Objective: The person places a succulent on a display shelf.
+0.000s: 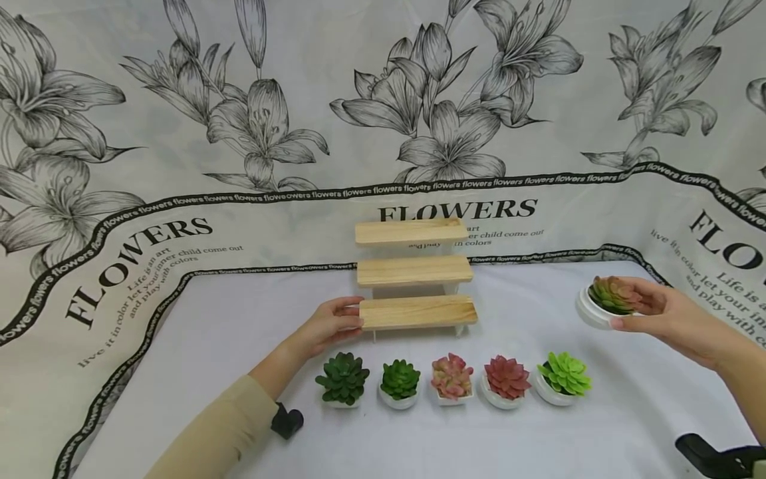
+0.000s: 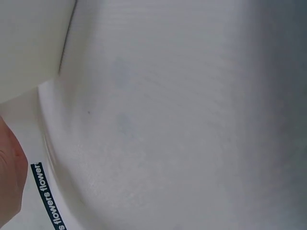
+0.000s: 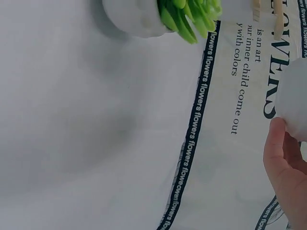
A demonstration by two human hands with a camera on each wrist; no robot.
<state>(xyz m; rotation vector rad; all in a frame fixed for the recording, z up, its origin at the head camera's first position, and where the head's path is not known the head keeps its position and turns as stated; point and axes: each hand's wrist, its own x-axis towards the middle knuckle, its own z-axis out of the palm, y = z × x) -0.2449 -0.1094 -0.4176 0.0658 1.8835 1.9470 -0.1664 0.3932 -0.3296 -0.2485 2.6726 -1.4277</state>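
Note:
In the head view my right hand (image 1: 667, 316) grips a potted succulent (image 1: 614, 295) with reddish-green leaves, held at the right of the table. Part of its white pot (image 3: 293, 98) shows at the right edge of the right wrist view, with fingertips against it. My left hand (image 1: 331, 324) holds the left end of the lowest board of a three-tier wooden stand (image 1: 417, 313). Only a bit of the left hand (image 2: 10, 172) appears in the left wrist view, beside a pale blurred surface.
In front of the stand several potted succulents form a row: dark green (image 1: 343, 378), green (image 1: 400, 379), pink (image 1: 452, 377), red (image 1: 507, 377) and bright green (image 1: 565, 374). White cloth (image 1: 467, 442) covers the table. A flower-printed curtain (image 1: 287, 226) hangs behind the stand.

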